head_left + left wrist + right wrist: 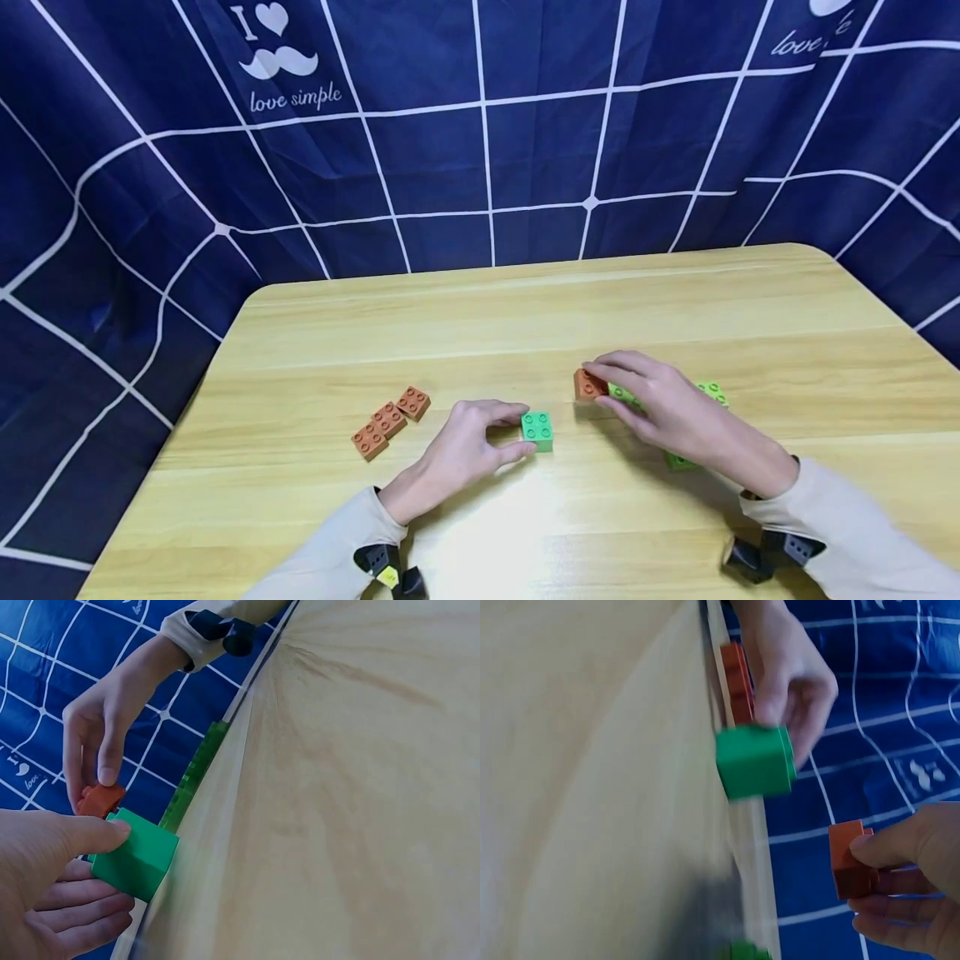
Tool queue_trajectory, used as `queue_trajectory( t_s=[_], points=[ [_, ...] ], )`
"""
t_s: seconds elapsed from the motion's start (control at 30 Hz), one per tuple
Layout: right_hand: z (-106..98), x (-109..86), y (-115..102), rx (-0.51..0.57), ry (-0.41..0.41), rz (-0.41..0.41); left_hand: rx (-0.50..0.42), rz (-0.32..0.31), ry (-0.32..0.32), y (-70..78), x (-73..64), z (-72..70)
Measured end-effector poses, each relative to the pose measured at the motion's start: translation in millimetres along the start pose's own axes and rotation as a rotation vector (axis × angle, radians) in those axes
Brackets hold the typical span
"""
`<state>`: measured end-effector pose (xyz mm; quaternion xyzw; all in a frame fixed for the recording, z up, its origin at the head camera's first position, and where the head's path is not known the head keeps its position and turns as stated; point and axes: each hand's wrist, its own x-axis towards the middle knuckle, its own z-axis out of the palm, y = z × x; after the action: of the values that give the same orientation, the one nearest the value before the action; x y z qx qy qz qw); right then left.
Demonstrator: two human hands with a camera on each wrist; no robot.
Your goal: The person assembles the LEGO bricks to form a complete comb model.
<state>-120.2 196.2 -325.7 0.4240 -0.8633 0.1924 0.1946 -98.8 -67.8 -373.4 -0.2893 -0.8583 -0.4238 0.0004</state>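
My left hand (468,442) pinches a bright green toy building block (537,430) with four studs on top, near the middle of the table. In the left wrist view the thumb lies on the block's side, with the other fingers behind and below it. Farther right, my right hand (667,404) holds an orange-brown building block (589,384) between thumb and fingers. That block shows held up by the fingertips in the right wrist view, apart from the green one. Lighter green blocks (712,393) lie beneath and beyond the right hand, which partly hides them.
Three orange-brown blocks (389,420) lie in a slanting row left of the left hand. The wooden table (480,325) has rounded far corners, and a dark blue curtain (420,167) with white lines hangs behind it. Each wrist wears a strapped camera (753,558).
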Motion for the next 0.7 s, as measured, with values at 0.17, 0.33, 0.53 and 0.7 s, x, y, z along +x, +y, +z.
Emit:
queue_trajectory(
  t_s=[0.17,0.33,0.53,0.7],
  points=[
    [7,3.5,-12,0.037,-0.011,-0.039,0.013,-0.017,-0.010,-0.2,0.6,-0.4],
    [14,6.6,-19,0.065,-0.030,-0.073,0.016,-0.009,-0.012,-0.6,1.2,-0.7],
    [21,11.4,-27,0.107,-0.040,-0.101,-0.001,0.007,-0.010,-1.6,1.8,-0.5],
    [27,14.4,-30,0.133,-0.022,-0.146,-0.019,0.023,-0.012,-2.3,2.5,0.1]
  ],
)
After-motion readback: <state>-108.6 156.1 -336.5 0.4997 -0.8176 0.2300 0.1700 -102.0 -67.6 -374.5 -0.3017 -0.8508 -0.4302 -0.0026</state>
